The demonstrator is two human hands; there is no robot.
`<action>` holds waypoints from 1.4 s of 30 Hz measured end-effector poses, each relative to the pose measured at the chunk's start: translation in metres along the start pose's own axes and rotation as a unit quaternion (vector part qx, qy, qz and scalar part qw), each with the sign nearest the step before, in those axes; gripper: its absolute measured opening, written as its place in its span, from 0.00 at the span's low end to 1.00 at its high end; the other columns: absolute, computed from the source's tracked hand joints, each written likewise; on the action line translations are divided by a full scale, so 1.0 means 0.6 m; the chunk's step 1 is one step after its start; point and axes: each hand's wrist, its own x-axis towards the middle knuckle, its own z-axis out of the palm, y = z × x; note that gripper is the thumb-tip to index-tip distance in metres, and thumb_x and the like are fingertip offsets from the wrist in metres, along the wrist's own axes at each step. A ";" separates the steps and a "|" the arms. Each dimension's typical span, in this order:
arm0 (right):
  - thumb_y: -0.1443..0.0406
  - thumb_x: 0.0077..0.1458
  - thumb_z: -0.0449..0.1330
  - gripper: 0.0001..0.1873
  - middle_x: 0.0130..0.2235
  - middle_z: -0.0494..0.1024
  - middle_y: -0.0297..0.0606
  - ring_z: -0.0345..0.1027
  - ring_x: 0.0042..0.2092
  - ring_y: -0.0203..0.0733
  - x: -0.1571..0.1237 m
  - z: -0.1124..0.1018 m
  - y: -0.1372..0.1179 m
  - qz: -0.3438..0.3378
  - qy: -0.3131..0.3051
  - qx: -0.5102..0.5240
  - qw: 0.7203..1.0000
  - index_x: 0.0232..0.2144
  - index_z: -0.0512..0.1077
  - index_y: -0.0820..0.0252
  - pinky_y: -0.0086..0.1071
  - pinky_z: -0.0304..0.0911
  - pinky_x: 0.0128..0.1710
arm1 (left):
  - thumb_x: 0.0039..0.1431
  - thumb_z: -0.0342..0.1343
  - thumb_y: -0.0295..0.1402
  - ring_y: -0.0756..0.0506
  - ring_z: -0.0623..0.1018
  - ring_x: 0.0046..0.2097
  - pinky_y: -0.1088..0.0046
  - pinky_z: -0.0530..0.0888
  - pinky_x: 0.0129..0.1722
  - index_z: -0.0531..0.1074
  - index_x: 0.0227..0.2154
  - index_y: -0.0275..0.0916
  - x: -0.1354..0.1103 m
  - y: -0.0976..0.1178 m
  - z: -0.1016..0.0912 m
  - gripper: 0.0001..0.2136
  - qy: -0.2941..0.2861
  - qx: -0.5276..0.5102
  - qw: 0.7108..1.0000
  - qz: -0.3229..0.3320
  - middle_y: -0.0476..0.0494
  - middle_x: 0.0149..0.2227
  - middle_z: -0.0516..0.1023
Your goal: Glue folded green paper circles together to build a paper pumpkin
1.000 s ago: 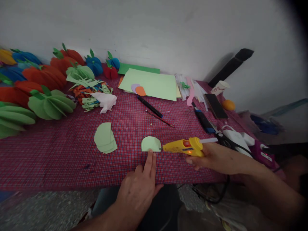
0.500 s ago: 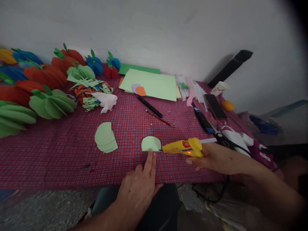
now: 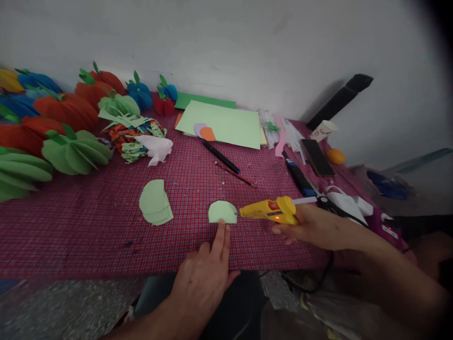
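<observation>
With fingers stretched out, my left hand (image 3: 205, 271) presses a fingertip on the straight lower edge of a pale green half-round paper piece (image 3: 222, 211) lying flat on the cloth. My right hand (image 3: 311, 229) is wrapped round a yellow hot glue gun (image 3: 271, 210), whose small light glows orange. A clear glue stick (image 3: 304, 200) pokes out of its back. The gun's nozzle points left and meets the right edge of the paper piece; whether glue is coming out is too small to tell. Left of it lies a loose stack of similar green paper pieces (image 3: 155, 203).
Paper pumpkins (image 3: 76, 153) in several colours crowd the left side, beside a heap of paper scraps (image 3: 130, 137). Green paper sheets (image 3: 226, 123), a black pen (image 3: 221, 157), a phone (image 3: 316, 157), a paper cup (image 3: 323, 131), an orange (image 3: 335, 156) and scissors (image 3: 332, 206) lie farther back and right.
The glue gun in my right hand has moved slightly up along the paper piece's right edge, away from its lower corner. My left hand keeps its place.
</observation>
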 end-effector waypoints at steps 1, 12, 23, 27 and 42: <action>0.51 0.55 0.54 0.20 0.31 0.71 0.35 0.69 0.31 0.38 0.001 -0.001 -0.001 0.000 0.002 0.004 1.000 0.41 0.67 0.62 0.33 0.70 0.32 | 0.54 0.53 0.42 0.45 0.74 0.30 0.68 0.76 0.22 0.60 0.58 0.35 0.000 0.000 -0.001 0.29 -0.002 -0.001 1.000 -0.001 0.38 0.62 0.53; 0.51 0.54 0.55 0.21 0.30 0.70 0.35 0.68 0.29 0.37 0.007 -0.002 0.000 0.005 0.011 0.010 1.000 0.39 0.67 0.63 0.32 0.70 0.31 | 0.54 0.53 0.42 0.45 0.75 0.30 0.68 0.76 0.21 0.59 0.58 0.35 0.001 0.000 0.002 0.29 -0.007 0.001 1.000 -0.004 0.39 0.63 0.51; 0.51 0.55 0.53 0.21 0.34 0.74 0.37 0.69 0.31 0.38 -0.008 0.005 0.011 -0.004 0.005 -0.018 1.000 0.41 0.68 0.60 0.31 0.68 0.30 | 0.54 0.53 0.42 0.45 0.75 0.31 0.67 0.76 0.22 0.58 0.58 0.35 -0.002 0.001 0.001 0.29 -0.005 -0.010 1.000 -0.006 0.36 0.63 0.52; 0.51 0.55 0.53 0.20 0.34 0.75 0.37 0.69 0.31 0.38 -0.013 0.008 0.014 -0.001 -0.001 -0.026 1.000 0.41 0.69 0.60 0.31 0.67 0.30 | 0.54 0.53 0.42 0.45 0.75 0.31 0.68 0.76 0.22 0.60 0.57 0.35 -0.003 0.001 0.002 0.29 0.002 -0.009 1.000 -0.004 0.38 0.62 0.53; 0.51 0.54 0.54 0.19 0.31 0.72 0.35 0.69 0.30 0.37 -0.001 0.003 0.001 -0.001 0.006 0.002 1.000 0.38 0.67 0.61 0.31 0.69 0.30 | 0.54 0.53 0.42 0.45 0.74 0.30 0.68 0.75 0.21 0.60 0.57 0.35 -0.001 0.000 0.001 0.29 -0.004 0.002 1.000 -0.003 0.38 0.63 0.53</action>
